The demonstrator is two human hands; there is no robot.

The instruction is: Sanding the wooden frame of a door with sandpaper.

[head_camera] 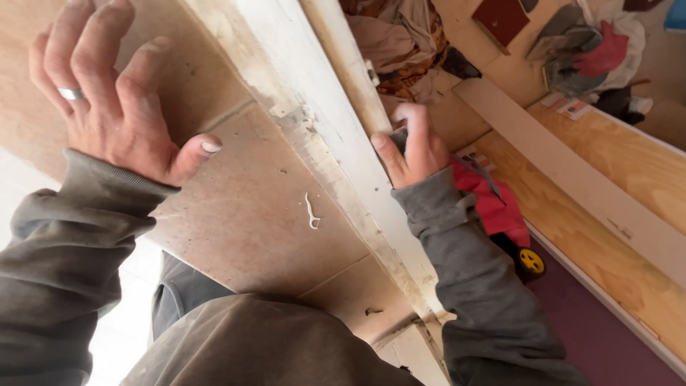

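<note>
My left hand (111, 93) rests flat with fingers spread on a brown board panel (243, 200); a silver ring sits on one finger. My right hand (411, 146) presses against the edge of a worn white-painted wooden frame (314, 121) that runs diagonally across the view. Its fingers curl around a small dark grey object (399, 137), mostly hidden by the hand. Both arms wear grey-brown sleeves.
A white scrap (312, 212) lies on the brown panel. Below to the right are a red machine with a yellow wheel (531, 261), a white trim board (572, 171), plywood flooring (629, 164), and a pile of cloths and gloves (593, 50).
</note>
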